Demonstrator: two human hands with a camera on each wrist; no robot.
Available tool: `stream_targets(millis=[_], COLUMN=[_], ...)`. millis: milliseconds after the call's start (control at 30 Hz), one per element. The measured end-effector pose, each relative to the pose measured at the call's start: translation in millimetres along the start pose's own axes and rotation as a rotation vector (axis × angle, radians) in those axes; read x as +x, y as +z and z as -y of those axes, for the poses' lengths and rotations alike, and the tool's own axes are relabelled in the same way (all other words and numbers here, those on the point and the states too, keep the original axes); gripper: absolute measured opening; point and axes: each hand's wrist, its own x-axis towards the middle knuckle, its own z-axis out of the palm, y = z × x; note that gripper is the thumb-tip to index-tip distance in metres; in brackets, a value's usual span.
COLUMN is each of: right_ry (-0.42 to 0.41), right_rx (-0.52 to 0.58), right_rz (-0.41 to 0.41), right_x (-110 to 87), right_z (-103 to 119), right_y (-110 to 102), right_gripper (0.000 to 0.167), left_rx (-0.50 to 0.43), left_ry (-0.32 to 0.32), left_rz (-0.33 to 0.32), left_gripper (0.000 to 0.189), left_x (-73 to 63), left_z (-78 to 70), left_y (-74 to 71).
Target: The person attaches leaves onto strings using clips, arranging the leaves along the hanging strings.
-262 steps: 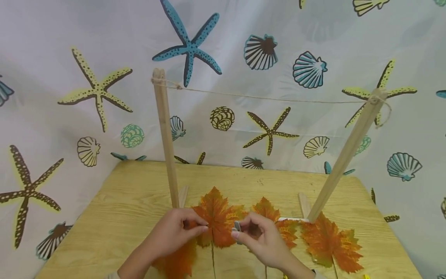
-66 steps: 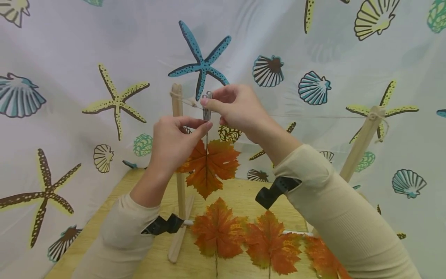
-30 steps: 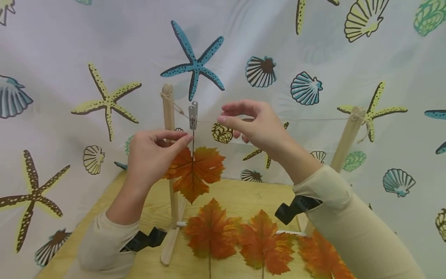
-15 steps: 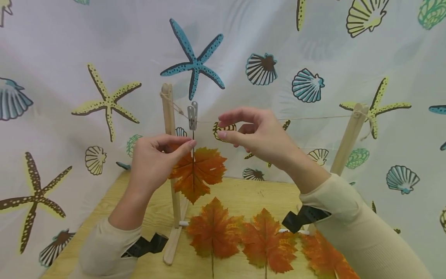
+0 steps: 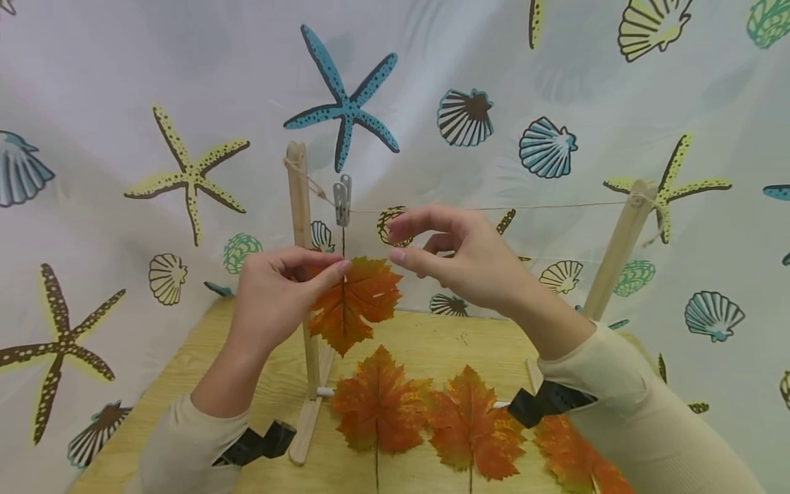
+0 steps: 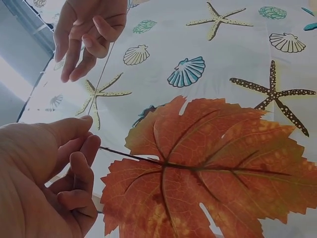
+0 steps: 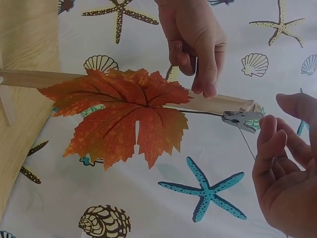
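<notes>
A metal clothespin (image 5: 342,202) sits on the twine line (image 5: 555,206) near the left post. From it an orange artificial maple leaf (image 5: 358,309) hangs by its dark stem (image 7: 205,113). My left hand (image 5: 278,291) is beside the stem, thumb and fingertips close together just above the leaf. In the right wrist view a small gap shows between those fingertips and the stem. My right hand (image 5: 475,254) hovers right of the clothespin, below the line, fingers loosely curved and holding nothing.
Wooden posts stand at left (image 5: 299,206) and right (image 5: 617,254), the twine tied between them. More maple leaves, one at centre (image 5: 379,405), another beside it (image 5: 472,429), and one at right (image 5: 577,456), lie on the wooden table (image 5: 247,336). A seashell-print cloth (image 5: 494,55) hangs behind.
Earlier the right hand held the clothespin low, then at the twine. It has let go and moved right and down. The left hand slid down along the stem; the leaf now hangs.
</notes>
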Motion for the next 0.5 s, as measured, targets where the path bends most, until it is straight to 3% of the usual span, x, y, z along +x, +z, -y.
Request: stream_targets(millis=[500], right_ry=[0.121], right_rx=[0.070], right_rz=[-0.015], right_x=[-22.8], right_z=[-15.2], right_y=[7.6], right_gripper=[0.026], left_rx=[0.041], left_ry=[-0.076], left_rz=[0.076], left_gripper=[0.027], left_x=[-8.1], left_z=[14.3], left_y=[-5.4])
